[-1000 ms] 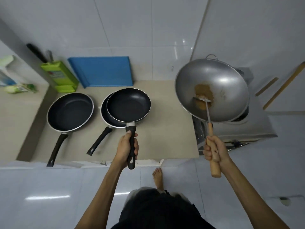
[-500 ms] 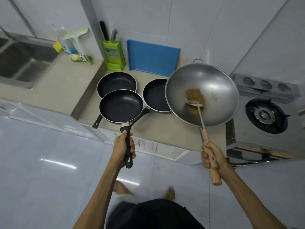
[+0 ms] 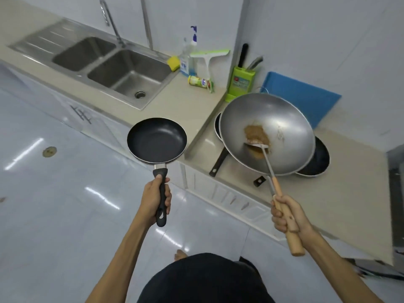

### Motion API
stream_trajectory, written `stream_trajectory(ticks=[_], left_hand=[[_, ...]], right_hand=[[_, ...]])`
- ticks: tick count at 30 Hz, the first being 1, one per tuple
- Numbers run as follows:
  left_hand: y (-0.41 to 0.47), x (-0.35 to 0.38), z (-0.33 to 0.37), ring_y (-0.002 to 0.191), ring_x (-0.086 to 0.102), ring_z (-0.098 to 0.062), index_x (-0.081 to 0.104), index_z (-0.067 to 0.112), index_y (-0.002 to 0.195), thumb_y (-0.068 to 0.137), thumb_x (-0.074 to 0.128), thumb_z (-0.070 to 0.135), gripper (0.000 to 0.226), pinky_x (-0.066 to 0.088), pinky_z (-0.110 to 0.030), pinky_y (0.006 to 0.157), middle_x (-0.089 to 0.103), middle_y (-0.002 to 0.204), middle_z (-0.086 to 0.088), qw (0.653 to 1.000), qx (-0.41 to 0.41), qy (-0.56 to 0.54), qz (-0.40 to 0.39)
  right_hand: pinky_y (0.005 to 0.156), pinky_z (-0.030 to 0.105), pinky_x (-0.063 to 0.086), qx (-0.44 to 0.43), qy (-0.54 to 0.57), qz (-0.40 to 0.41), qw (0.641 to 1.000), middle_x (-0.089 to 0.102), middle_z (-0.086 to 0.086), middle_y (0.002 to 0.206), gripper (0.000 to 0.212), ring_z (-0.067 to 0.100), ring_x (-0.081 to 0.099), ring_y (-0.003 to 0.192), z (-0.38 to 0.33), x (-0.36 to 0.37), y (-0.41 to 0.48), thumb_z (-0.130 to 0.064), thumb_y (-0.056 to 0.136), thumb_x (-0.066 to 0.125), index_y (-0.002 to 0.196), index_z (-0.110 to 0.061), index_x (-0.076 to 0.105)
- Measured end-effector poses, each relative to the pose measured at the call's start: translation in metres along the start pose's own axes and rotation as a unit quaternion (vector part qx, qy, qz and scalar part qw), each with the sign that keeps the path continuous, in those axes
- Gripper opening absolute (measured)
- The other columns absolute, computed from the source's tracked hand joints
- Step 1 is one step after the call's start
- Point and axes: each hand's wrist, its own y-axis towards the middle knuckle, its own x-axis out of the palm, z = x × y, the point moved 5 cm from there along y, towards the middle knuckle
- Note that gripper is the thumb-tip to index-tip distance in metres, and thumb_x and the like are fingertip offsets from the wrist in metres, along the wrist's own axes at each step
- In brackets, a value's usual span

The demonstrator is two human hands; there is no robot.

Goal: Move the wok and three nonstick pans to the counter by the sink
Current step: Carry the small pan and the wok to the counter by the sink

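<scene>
My left hand (image 3: 155,199) grips the black handle of a small nonstick pan (image 3: 157,140), held level in the air in front of the cabinet, below the counter edge. My right hand (image 3: 286,217) grips the wooden handle of the steel wok (image 3: 284,119), which has a brown rust patch in its bowl. The wok hangs over the lower counter (image 3: 349,171) and hides most of two other nonstick pans: one (image 3: 217,125) peeks out at its left with a black handle, the other (image 3: 320,159) at its right. The counter by the sink (image 3: 175,101) lies to the left, one step higher.
A double steel sink (image 3: 122,68) is set in the higher counter. A sponge, soap bottle, squeegee and a tipped can (image 3: 200,82) stand at the wall beside it. A green knife block (image 3: 240,82) and blue cutting board (image 3: 303,97) lean behind the pans. A stove edge shows far right.
I have turned and stepped left. The sink has come into full view. The small pan has left the lower counter area and now hangs over the floor; the wok follows over the two resting pans.
</scene>
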Motion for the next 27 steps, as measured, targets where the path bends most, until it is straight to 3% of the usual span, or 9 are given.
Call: stream_trajectory(ticks=[7,13,17,21,27], left_hand=[[0.035,-0.089,0.040,0.035,0.041,-0.017,0.056,0.008,0.104,0.104,0.038,0.038,0.035,0.038,-0.025,0.034,0.046,0.053,0.000,0.998,0.014,-0.042,0.039],[0.078,-0.150,0.065,0.035,0.041,-0.017,0.057,0.009,0.104,0.102,0.039,0.040,0.035,0.038,-0.025,0.033,0.047,0.053,0.000,0.994,0.018,-0.075,0.072],[0.120,-0.190,0.088,0.035,0.042,-0.016,0.057,0.009,0.104,0.103,0.039,0.040,0.036,0.039,-0.025,0.033,0.047,0.053,-0.001,0.991,0.012,-0.088,0.097],[0.170,-0.230,0.124,0.035,0.042,-0.017,0.056,0.008,0.108,0.102,0.039,0.042,0.039,0.039,-0.025,0.033,0.046,0.053,-0.002,0.989,0.009,-0.094,0.115],[0.247,-0.286,0.190,0.036,0.042,-0.017,0.057,0.006,0.109,0.104,0.039,0.041,0.040,0.039,-0.025,0.033,0.045,0.053,-0.003,0.985,0.008,-0.100,0.138]], right_hand=[[0.029,0.015,0.028,0.010,-0.068,-0.040,0.997,0.042,0.000,0.046,0.022,0.010,0.035,0.027,-0.011,0.116,0.047,-0.029,0.076,0.060,0.077,-0.012,0.046],[0.030,0.015,0.030,0.032,-0.134,-0.060,0.989,0.044,-0.001,0.047,0.025,0.009,0.038,0.029,-0.036,0.210,0.107,-0.029,0.095,0.048,0.074,-0.015,0.045],[0.030,0.012,0.027,0.055,-0.152,-0.077,0.984,0.042,-0.002,0.045,0.025,0.009,0.035,0.027,-0.054,0.280,0.153,-0.028,0.094,0.046,0.072,-0.015,0.044],[0.029,0.013,0.028,0.072,-0.183,-0.092,0.976,0.040,-0.001,0.045,0.023,0.010,0.034,0.026,-0.084,0.349,0.202,-0.031,0.081,0.056,0.068,-0.015,0.044],[0.029,0.014,0.024,0.089,-0.237,-0.081,0.964,0.038,0.000,0.045,0.037,0.011,0.031,0.026,-0.136,0.448,0.272,-0.030,0.095,0.045,0.061,-0.015,0.045]])
